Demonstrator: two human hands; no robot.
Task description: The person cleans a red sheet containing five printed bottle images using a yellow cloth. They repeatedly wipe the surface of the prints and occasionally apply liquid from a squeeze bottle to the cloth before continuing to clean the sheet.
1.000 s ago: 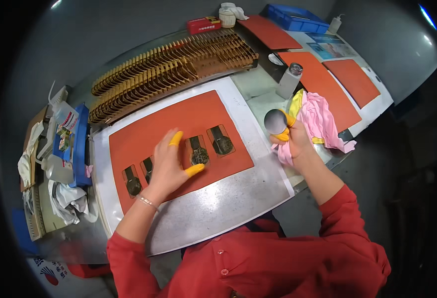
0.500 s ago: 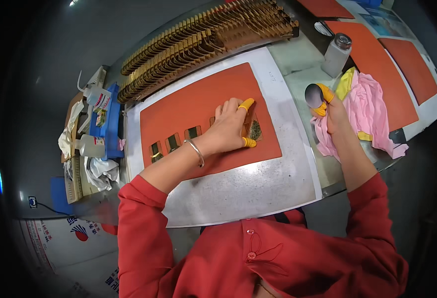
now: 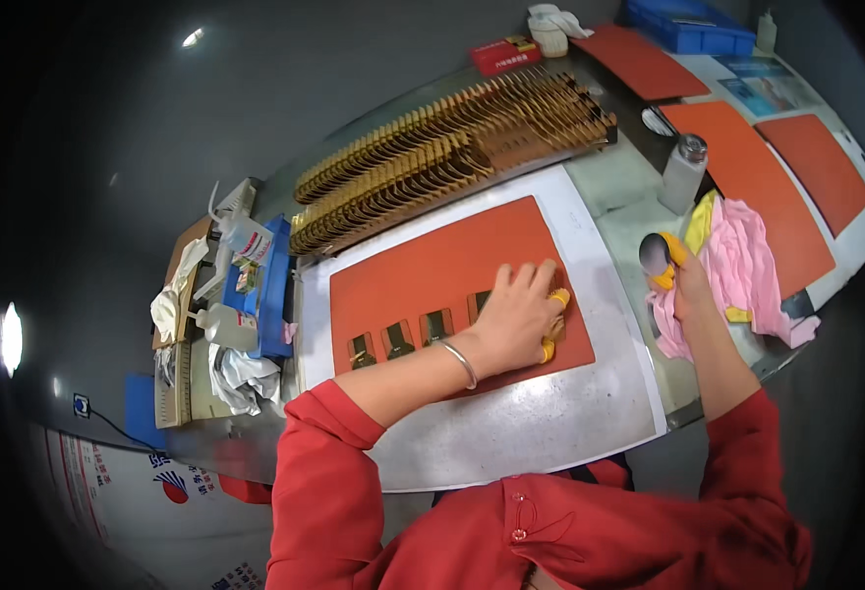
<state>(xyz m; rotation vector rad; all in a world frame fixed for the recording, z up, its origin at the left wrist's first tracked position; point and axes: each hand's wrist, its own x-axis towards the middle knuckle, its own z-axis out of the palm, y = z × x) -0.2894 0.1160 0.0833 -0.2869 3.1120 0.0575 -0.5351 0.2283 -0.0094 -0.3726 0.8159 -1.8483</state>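
Observation:
My left hand (image 3: 516, 320), with yellow finger cots on thumb and index finger, reaches over the orange mat (image 3: 432, 256). Those two fingers close on the edges of a small brownish rectangular plate (image 3: 559, 328), mostly covered by the hand. Left of it on the mat lie several similar plates with dark centres, among them one plate (image 3: 436, 324) close to my wrist. My right hand (image 3: 690, 285), also in yellow finger cots, is wrapped round a dark round thing with a shiny face (image 3: 655, 254), held above the pink cloth's left side. Its exact kind is unclear.
A long rack of upright brown plates (image 3: 432, 162) stands behind the mat. At right are a pump bottle (image 3: 685, 172), pink cloth (image 3: 742, 256) and more orange mats (image 3: 747, 177). A blue tray (image 3: 277, 285) with squeeze bottles sits at left.
The view has shifted, so the whole table sits lower and further right. My left thumb and index finger have drawn together on the rightmost plate. My right hand still holds the round thing.

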